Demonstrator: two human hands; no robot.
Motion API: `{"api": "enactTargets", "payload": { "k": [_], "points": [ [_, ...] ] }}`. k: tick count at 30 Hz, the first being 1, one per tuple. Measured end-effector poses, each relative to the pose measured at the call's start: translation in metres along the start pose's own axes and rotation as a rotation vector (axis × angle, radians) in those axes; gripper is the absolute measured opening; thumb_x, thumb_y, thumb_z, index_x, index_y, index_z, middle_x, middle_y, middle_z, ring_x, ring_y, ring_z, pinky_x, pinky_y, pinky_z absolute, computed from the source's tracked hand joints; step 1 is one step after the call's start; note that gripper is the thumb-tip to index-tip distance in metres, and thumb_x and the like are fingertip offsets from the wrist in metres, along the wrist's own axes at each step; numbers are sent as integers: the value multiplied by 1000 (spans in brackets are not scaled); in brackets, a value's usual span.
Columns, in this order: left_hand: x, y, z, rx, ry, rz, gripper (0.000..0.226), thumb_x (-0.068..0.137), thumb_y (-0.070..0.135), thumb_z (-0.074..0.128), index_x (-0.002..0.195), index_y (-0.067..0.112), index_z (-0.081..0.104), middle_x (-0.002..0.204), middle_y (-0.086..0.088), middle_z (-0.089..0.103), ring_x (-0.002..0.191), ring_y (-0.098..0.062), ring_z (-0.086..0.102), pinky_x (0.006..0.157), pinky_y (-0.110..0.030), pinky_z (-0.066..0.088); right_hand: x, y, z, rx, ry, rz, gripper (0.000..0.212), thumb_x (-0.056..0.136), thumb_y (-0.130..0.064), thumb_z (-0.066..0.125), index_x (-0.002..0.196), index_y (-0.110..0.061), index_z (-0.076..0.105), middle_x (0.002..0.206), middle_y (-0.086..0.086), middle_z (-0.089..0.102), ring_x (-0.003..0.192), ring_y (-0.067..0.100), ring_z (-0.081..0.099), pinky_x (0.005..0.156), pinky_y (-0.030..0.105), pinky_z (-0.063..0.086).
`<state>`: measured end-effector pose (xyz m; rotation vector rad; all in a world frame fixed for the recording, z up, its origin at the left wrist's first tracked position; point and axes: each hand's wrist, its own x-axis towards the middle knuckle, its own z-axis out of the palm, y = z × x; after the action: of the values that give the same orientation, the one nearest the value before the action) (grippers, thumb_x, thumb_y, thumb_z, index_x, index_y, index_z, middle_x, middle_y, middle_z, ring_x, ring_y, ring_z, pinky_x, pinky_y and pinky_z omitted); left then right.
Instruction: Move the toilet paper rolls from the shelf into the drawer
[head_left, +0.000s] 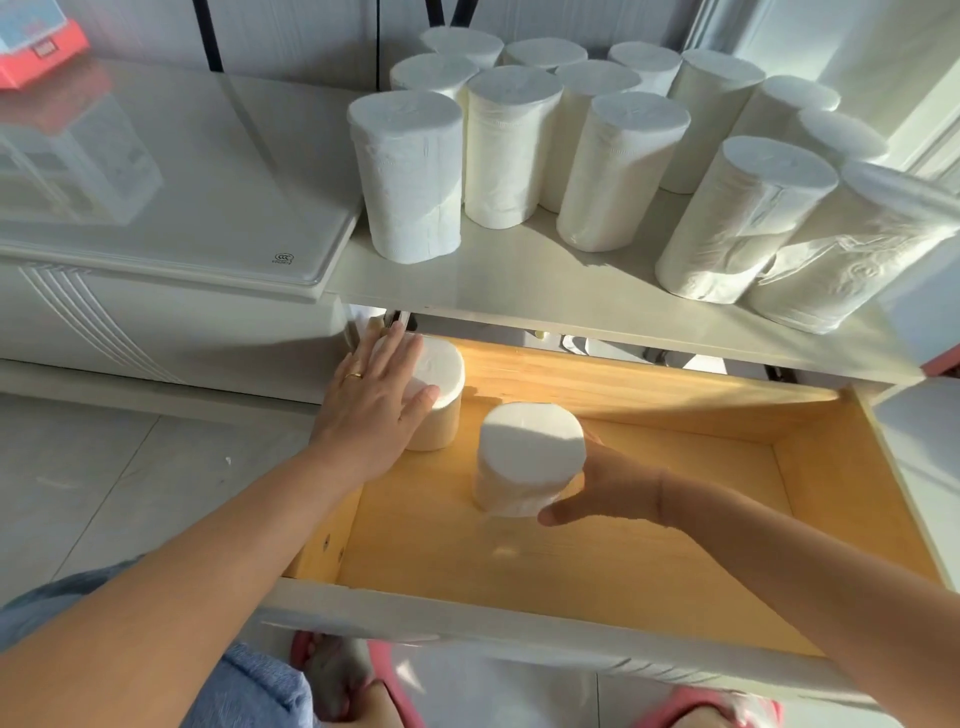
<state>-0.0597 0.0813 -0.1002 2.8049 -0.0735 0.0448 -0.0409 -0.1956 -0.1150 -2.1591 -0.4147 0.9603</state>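
Pink slippers (727, 706) and a knee in pale blue denim (249, 680) are showing just in front of the pulled-out drawer with its light wooden floor and white front (675, 519). Both bare arms are reaching over that front.

The left hand (371, 405), wearing a thin gold ring (355, 375), is lying flat with straight fingers on top of a white toilet paper roll (441, 395) standing upright in the drawer's far left corner. The right hand (608, 483) is curling its fingers and thumb round a second white roll (530, 457), holding it upright over the left half of the drawer; whether it is touching the floor cannot be told.

Directly above the drawer, many more white wrapped rolls (511, 145) are standing on the white shelf (519, 280). Left of the drawer, a glass-topped white cabinet (182, 171) is carrying a red box (36, 47).
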Motion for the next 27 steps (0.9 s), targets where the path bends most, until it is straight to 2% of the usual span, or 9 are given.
{"api": "enactTargets", "payload": {
  "k": [3,5,7,12,17,24,26,27],
  "points": [
    [0,0,-1,-26,-6,2,62,96,50,25,149,25,6,158,6,-9,143,-11,-15,117,-40,2,-11,-10,-7,315,-175,97,79,74,-44,75,138,-42,28,136,1,49,112,20,57,95,38,54],
    [1,0,-2,-50,-7,-2,61,96,49,27,149,26,8,158,6,-7,143,-11,-13,117,-39,2,-11,-16,-2,448,-169,125,75,79,-53,68,140,-35,30,130,8,53,99,24,61,93,38,55],
    [2,0,-3,-83,6,-2,58,97,45,30,149,25,13,159,5,-3,144,-11,-11,117,-38,2,-7,-24,7,539,-147,141,77,74,-53,64,140,-31,33,126,8,55,93,24,59,94,37,54],
    [1,1,-7,-127,4,-5,57,97,43,31,149,24,15,159,6,-1,143,-9,-11,117,-38,2,12,-52,35,698,-183,156,60,89,-39,62,142,-29,34,137,10,48,101,29,61,96,36,54],
    [0,2,-8,-125,-20,-6,60,96,49,28,149,26,10,158,7,-5,142,-8,-15,116,-38,-2,26,-80,61,861,-122,215,63,91,-38,60,143,-14,35,142,17,44,119,37,57,102,43,49],
    [1,0,-6,-81,-7,5,61,96,50,27,149,26,8,159,7,-6,142,-9,-15,115,-36,-2,34,-93,70,935,-88,234,64,89,-37,64,139,-6,40,139,22,46,118,37,59,100,42,51],
    [1,-1,-6,-70,-6,15,62,96,51,26,149,25,8,159,6,-5,142,-9,-15,115,-35,-2,32,-92,64,823,-141,222,64,90,-43,61,139,-8,40,140,20,46,111,32,63,96,39,53],
    [1,-2,-6,-68,-8,20,63,96,51,26,149,25,7,159,6,-5,142,-8,-15,115,-35,-2,31,-93,58,674,-142,216,64,90,-47,57,139,-9,41,139,16,47,106,28,65,92,37,55]
  ]
}}
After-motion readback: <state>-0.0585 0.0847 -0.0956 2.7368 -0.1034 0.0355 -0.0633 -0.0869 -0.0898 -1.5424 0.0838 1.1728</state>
